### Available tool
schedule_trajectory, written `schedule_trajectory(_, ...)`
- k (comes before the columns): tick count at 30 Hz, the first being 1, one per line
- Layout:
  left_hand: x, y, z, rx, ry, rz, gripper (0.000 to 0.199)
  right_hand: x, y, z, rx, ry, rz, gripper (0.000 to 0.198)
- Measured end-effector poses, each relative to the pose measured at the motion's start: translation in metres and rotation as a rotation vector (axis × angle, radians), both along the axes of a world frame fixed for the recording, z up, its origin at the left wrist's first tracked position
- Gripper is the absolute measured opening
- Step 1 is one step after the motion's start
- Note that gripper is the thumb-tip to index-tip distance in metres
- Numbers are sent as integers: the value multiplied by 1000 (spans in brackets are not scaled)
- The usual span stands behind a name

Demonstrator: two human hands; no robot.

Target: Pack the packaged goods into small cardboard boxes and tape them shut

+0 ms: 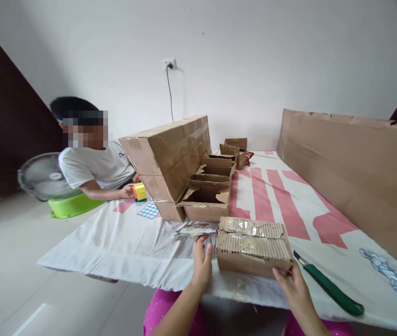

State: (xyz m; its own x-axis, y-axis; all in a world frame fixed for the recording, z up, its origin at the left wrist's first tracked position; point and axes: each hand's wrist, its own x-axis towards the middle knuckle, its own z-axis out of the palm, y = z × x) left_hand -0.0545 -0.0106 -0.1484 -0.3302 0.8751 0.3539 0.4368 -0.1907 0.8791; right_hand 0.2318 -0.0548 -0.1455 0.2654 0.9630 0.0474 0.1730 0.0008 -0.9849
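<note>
The closed box [254, 264] is plain matt cardboard, smooth along its side, but its top is rough with exposed corrugated ridges under glossy clear tape [245, 226]. The open boxes [207, 212] look like the same dull board. Beside me the cloth [142, 249] is soft and creased; the cutter [335, 289] has a smooth green plastic-looking handle and a metal blade. The floor [5, 256] shines, while the wall [254, 56] looks smooth and matt.

Brown box [253, 245]; green-handled cutter [332, 288]; white cloth [156, 256], pink-striped.
</note>
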Motion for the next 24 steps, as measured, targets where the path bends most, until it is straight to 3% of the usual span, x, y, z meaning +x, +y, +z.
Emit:
schedule_trajectory(5,-17,28,14,-47,334,234,55,2,2,-1,-18,63,-2,66)
schedule_trajectory(8,-21,45,21,-198,478,218,74,3,4,-3,14,68,-17,63)
schedule_trajectory(11,-22,54,21,-235,516,163,93,3,7,-5,42,106,0,65)
schedule_trajectory(18,-23,44,10,-18,555,190,70,16,9,-12,57,114,14,75)
schedule_trajectory(24,-26,38,6,19,477,219,71,25,7,-10,93,57,43,73)
